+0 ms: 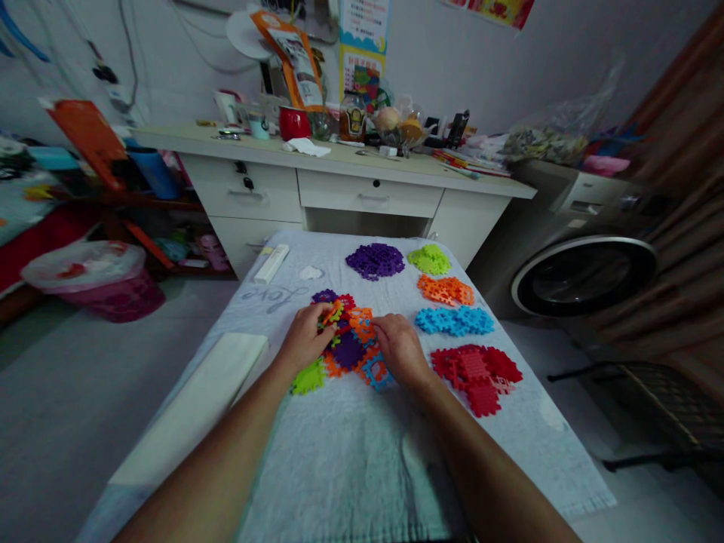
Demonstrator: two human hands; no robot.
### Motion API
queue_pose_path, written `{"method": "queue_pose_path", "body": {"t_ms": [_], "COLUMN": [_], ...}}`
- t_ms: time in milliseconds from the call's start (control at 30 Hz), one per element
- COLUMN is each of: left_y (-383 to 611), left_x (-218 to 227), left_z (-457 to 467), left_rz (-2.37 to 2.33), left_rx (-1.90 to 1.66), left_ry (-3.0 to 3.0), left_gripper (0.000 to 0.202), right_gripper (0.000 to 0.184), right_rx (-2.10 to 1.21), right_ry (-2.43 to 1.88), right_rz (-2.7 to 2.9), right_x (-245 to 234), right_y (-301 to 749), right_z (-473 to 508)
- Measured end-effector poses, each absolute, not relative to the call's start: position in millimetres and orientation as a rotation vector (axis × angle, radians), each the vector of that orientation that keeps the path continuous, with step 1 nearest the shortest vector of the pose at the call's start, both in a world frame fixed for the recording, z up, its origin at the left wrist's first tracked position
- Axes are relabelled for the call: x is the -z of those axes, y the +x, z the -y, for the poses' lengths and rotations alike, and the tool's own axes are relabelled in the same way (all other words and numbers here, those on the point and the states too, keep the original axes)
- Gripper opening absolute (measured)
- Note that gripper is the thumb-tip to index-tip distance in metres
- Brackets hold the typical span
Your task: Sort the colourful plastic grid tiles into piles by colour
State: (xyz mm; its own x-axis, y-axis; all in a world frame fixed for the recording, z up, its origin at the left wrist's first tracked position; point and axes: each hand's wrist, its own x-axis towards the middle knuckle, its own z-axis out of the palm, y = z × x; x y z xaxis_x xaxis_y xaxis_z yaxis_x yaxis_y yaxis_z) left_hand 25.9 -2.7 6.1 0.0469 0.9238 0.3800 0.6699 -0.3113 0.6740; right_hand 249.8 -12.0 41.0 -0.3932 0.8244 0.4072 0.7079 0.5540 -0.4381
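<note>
A mixed heap of plastic gear-shaped building pieces (348, 351) lies mid-table, with purple, orange, blue, red and green ones jumbled together. At its left side my left hand (305, 337) is closed on orange and green gear pieces (335, 311). From the right, my right hand (400, 347) pinches at the edge of an orange gear piece (362, 323); its fingertips are partly hidden. Sorted by colour to the right are piles of purple pieces (375, 261), green pieces (430, 259), orange pieces (446, 289), blue pieces (454, 320) and red pieces (475, 371).
A pale cloth (339, 467) covers the table. On its left lie a long white box (192, 407) and a small white strip (272, 264). Behind stands a cluttered white desk (370, 188); a washing machine (566, 249) is at right, a pink bin (107, 286) at left.
</note>
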Motion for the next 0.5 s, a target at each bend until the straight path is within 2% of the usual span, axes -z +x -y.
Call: {"method": "queue_pose_path", "body": {"t_ms": [233,500], "left_y": [26,25], "left_x": [-6,-8], "left_z": [2,3], "left_rz": [-1.61,-1.611], "left_rx": [-1.114,-1.122], "left_ry": [2.052,2.062], "left_gripper": [0.028,0.027], "right_gripper": [0.017,0.017], "right_rx": [-0.493,-0.592], "right_ry": [-1.382,-1.717], "right_rz": [1.967,1.476], "right_x": [-84,-82], "right_y": [304,387], "right_z": [-28,-114]}}
